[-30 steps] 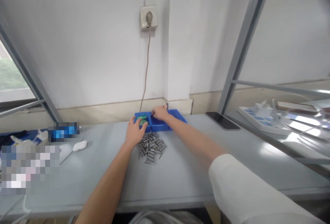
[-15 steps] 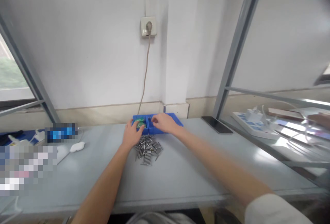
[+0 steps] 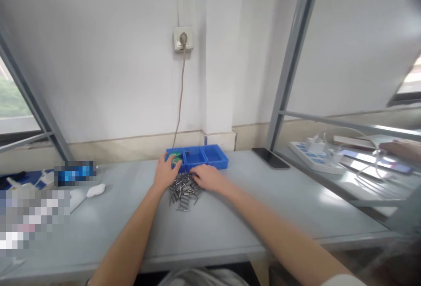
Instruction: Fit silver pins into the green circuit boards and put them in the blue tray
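Observation:
A blue tray with three compartments stands against the back of the table. My left hand rests at its left compartment with fingers spread, near the green pieces inside. A few small dark metal parts lie in the back left corner of the middle compartment. In front of the tray is a loose pile of small rod-shaped metal parts. My right hand touches the pile's right side, fingers bent together and their tips partly hidden; what they pinch does not show.
A dark phone lies to the right of the tray. Farther right are a power strip, cables and another person's hand. At the left are a white earbud case and blurred-out items. Metal frame posts rise behind the table.
My right hand has come out of the tray's middle compartment and down to the metal pile. My left hand has stayed at the left compartment. The view has shifted slightly.

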Motion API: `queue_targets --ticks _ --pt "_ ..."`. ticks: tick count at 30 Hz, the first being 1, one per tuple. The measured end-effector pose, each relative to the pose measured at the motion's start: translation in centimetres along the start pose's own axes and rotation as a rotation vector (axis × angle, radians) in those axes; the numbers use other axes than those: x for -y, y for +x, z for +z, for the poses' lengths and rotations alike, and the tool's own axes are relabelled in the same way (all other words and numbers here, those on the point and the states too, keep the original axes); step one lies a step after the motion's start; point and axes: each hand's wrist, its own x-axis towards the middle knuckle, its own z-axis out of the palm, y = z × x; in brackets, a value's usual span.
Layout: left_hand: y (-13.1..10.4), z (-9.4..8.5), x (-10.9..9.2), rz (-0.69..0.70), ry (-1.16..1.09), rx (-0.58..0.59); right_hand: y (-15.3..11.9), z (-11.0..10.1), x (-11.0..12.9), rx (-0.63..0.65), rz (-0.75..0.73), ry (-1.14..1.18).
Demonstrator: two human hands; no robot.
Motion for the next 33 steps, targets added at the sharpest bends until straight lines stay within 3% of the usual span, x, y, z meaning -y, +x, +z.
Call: queue_targets --ticks 10,15,20,28,33 --pt "0.1 -0.4 -0.2 0.05 0.048 -0.064 0.4 0.2 0.4 -0.054 0.079 0.055" --pt "0.1 -1.5 -1.4 0.235 0.015 -0.148 0.2 -0.6 -1.1 -0.23 0.132 0.276" --pt "0.1 -1.7 -2.3 0.432 -0.06 -0.082 0.4 -0.7 -2.4 -0.429 0.126 0.602" --pt "0.0 -1.5 -2.5 0.442 -0.138 -0.005 1.3 0.7 -2.8 -0.391 0.113 0.866" --pt "0.1 -1.6 -2.7 0.453 -0.149 0.024 1.2 1.1 -2.7 -0.396 0.101 0.817"
